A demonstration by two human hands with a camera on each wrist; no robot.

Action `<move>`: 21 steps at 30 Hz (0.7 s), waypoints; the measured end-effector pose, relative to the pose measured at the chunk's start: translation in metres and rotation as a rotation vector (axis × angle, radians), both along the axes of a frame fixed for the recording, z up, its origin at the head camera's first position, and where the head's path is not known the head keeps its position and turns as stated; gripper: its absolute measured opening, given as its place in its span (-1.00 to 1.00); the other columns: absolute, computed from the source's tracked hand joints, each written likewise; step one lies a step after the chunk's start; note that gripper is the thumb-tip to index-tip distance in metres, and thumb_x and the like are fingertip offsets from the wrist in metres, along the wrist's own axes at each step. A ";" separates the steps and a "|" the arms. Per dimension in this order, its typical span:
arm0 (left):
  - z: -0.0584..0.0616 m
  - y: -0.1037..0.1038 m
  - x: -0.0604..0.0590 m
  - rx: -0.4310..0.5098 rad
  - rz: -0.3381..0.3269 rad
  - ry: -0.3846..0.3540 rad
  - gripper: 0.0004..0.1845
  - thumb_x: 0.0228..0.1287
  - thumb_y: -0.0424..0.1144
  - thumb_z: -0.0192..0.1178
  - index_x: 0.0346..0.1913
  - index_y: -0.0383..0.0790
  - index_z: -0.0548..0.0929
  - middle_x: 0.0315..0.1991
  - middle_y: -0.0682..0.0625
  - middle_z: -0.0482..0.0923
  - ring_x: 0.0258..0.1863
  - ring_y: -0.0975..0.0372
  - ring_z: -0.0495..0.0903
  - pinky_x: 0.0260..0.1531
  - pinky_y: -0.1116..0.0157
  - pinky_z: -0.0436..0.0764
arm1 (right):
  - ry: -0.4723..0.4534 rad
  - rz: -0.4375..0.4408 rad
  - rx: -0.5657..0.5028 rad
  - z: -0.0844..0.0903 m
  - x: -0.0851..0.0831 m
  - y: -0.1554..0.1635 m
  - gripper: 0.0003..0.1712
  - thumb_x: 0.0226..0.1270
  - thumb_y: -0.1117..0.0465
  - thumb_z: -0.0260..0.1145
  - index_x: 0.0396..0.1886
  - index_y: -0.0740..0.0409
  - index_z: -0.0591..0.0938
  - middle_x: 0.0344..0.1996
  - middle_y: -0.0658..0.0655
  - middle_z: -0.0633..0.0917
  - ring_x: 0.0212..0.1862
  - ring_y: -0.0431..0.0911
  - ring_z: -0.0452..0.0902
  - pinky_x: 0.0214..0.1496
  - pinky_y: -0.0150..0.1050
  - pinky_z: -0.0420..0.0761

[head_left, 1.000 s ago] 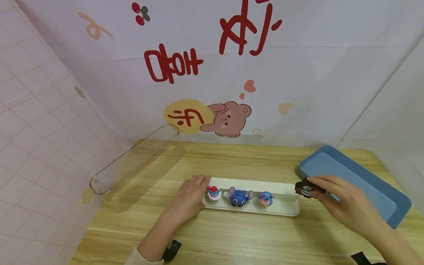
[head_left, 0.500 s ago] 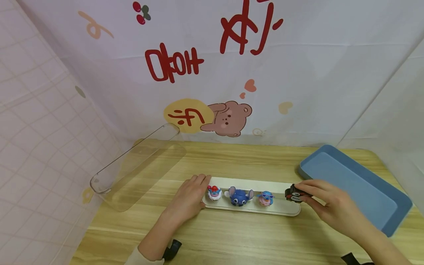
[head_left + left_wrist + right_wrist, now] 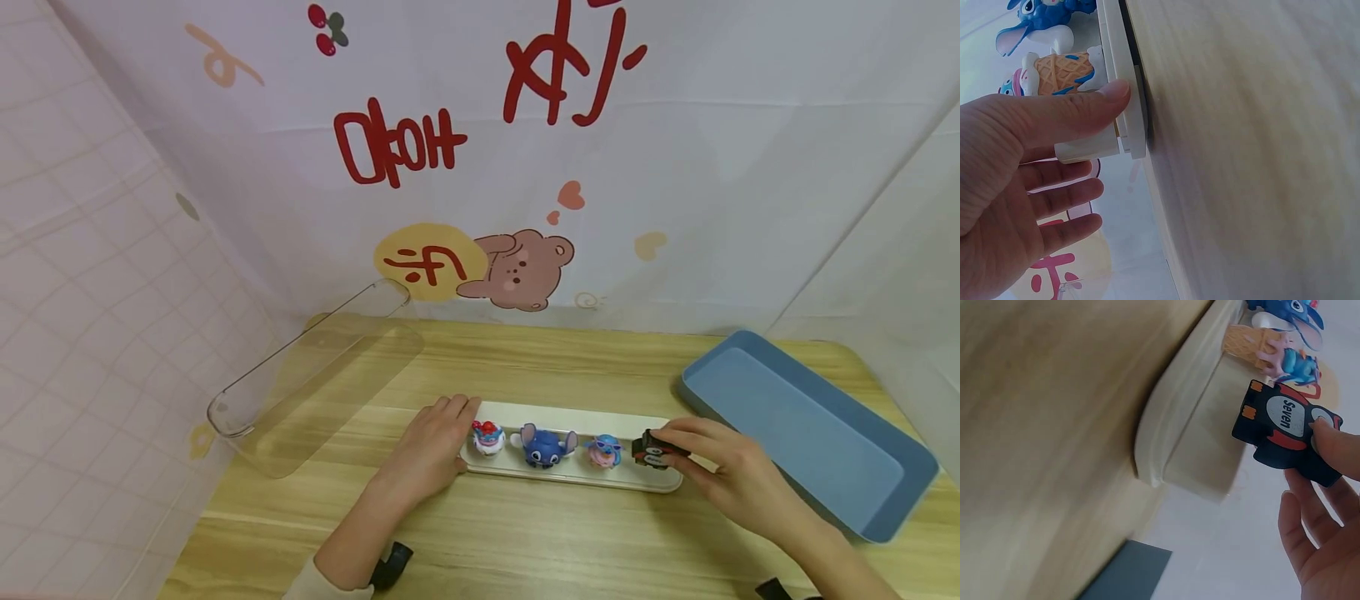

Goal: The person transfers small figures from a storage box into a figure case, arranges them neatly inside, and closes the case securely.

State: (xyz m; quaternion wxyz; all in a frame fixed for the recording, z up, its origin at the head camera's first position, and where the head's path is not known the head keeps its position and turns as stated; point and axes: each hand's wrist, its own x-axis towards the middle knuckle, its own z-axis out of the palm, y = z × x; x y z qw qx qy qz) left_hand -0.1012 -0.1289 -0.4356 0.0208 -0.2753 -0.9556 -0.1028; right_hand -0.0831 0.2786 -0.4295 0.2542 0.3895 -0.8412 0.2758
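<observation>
Owl figure [image 3: 1288, 415] pinched over the white stand's right end

The black figure, marked "Seven", sits roughly upright in the right hand [image 3: 731, 471]; whether its base touches the white stand [image 3: 585, 478] I cannot tell. A release while it is raised or off-level could tip it. A sideways drift could knock the sunglasses figure [image 3: 603, 451] just beside it, and that bump might carry on to the big-eared figure [image 3: 546, 447].

The right forearm slants in from the lower right, thumb on the owl's face and fingertips behind, clamped together on it. The left hand [image 3: 427, 442] grips the stand's far end, thumb pressed against the front edge, the other fingers slightly apart behind. Should that hold slip, the stand could slide under a push.
</observation>
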 end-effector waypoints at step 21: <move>0.001 0.000 0.000 -0.005 0.001 0.000 -0.04 -0.06 -0.32 0.70 0.45 -0.38 0.44 0.25 -0.17 0.54 0.20 -0.01 0.53 0.17 0.01 0.61 | 0.010 0.046 -0.046 -0.022 -0.007 -0.001 -0.52 0.60 -0.15 0.21 -0.04 0.12 0.83 -0.12 0.02 0.78 -0.02 -0.23 0.67 0.06 -0.58 0.53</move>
